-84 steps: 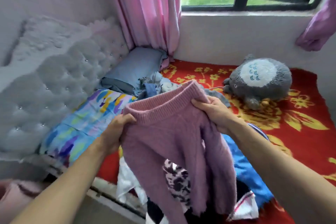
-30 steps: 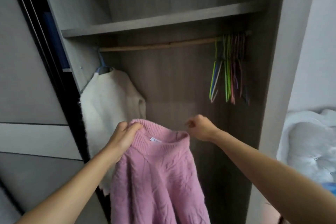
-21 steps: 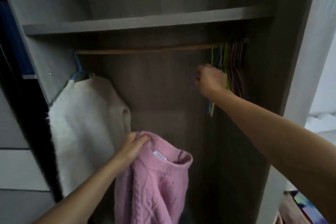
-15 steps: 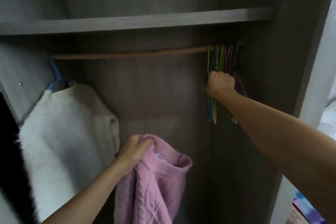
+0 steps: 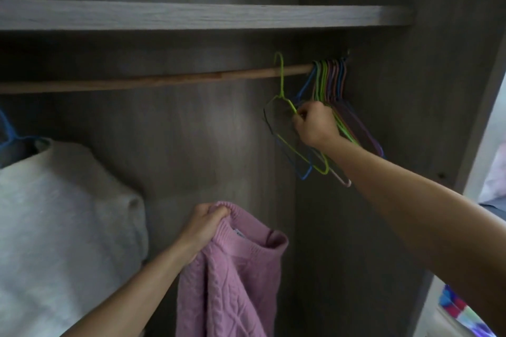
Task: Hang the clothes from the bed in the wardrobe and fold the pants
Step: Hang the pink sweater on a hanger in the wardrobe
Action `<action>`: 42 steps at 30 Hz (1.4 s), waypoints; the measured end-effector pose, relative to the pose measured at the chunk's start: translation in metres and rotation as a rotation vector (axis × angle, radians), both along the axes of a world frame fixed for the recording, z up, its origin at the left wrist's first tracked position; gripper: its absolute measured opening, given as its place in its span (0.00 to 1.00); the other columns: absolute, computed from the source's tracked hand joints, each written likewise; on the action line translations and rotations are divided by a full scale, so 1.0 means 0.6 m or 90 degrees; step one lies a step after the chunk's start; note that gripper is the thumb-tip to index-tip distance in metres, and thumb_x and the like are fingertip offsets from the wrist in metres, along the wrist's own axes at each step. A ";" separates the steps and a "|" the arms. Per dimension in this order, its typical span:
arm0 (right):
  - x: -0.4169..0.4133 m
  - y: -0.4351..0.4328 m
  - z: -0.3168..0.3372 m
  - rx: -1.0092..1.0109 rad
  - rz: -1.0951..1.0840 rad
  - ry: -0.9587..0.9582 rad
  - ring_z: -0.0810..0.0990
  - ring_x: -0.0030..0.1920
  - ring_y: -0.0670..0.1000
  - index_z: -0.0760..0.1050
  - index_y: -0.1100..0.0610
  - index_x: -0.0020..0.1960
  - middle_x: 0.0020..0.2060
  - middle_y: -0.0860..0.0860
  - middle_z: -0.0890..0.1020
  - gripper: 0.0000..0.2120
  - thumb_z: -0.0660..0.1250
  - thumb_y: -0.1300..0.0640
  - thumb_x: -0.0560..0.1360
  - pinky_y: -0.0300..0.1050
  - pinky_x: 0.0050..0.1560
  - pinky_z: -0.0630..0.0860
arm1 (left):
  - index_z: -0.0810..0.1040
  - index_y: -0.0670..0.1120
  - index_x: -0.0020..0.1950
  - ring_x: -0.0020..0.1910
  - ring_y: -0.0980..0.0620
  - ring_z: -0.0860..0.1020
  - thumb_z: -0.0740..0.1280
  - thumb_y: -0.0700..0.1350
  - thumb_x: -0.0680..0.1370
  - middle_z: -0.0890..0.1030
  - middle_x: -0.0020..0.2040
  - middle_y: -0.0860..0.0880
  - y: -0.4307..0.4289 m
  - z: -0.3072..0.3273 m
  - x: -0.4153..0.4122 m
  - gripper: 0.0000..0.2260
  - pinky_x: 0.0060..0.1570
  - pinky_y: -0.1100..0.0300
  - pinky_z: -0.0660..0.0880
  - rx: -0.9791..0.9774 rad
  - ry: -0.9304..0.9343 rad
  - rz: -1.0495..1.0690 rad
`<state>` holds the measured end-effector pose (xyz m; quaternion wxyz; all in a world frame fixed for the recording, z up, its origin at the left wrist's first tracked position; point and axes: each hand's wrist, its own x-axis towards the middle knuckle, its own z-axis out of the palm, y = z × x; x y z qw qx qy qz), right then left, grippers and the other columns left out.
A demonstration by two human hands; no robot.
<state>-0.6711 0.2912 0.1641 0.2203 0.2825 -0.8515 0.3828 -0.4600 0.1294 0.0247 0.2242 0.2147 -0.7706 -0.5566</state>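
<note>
I face the inside of the wardrobe. My left hand (image 5: 204, 230) grips the neck rib of a pink knitted sweater (image 5: 232, 282), which hangs down low in the middle. My right hand (image 5: 315, 124) is curled round a green wire hanger (image 5: 282, 82) whose hook sits on the wooden rail (image 5: 164, 78), pulled a little left of a bunch of several coloured hangers (image 5: 332, 79) at the rail's right end.
A white fluffy sweater (image 5: 63, 221) hangs on a blue hanger (image 5: 6, 128) at the left. A grey shelf (image 5: 205, 15) runs above the rail. The wardrobe's right side panel (image 5: 405, 117) stands close by, with a patch of colourful bedding (image 5: 462, 312) beyond it.
I turned from the bed to the wardrobe with the sweater. My right hand let go of it, rose to the hangers and drew the green one left along the rail.
</note>
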 end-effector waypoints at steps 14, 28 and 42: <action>0.064 -0.030 -0.039 0.116 0.094 -0.088 0.84 0.36 0.56 0.75 0.58 0.33 0.32 0.54 0.84 0.07 0.63 0.57 0.68 0.49 0.43 0.82 | 0.78 0.43 0.38 0.34 0.49 0.76 0.66 0.44 0.72 0.78 0.34 0.44 -0.025 0.001 0.041 0.06 0.38 0.57 0.70 -0.008 0.024 0.015; 0.042 -0.119 0.038 -0.278 0.143 -0.394 0.75 0.32 0.54 0.69 0.60 0.35 0.35 0.58 0.77 0.11 0.64 0.63 0.76 0.41 0.28 0.71 | 0.79 0.41 0.39 0.34 0.48 0.76 0.64 0.48 0.67 0.77 0.34 0.43 -0.031 0.019 0.131 0.11 0.38 0.55 0.69 -0.012 0.009 0.092; 0.139 -0.045 -0.058 -0.497 0.346 -0.441 0.68 0.21 0.46 0.75 0.56 0.49 0.27 0.52 0.74 0.09 0.72 0.52 0.74 0.36 0.23 0.65 | 0.78 0.43 0.32 0.32 0.52 0.75 0.64 0.40 0.73 0.77 0.29 0.48 -0.029 0.029 0.192 0.10 0.34 0.60 0.67 -0.024 0.026 0.139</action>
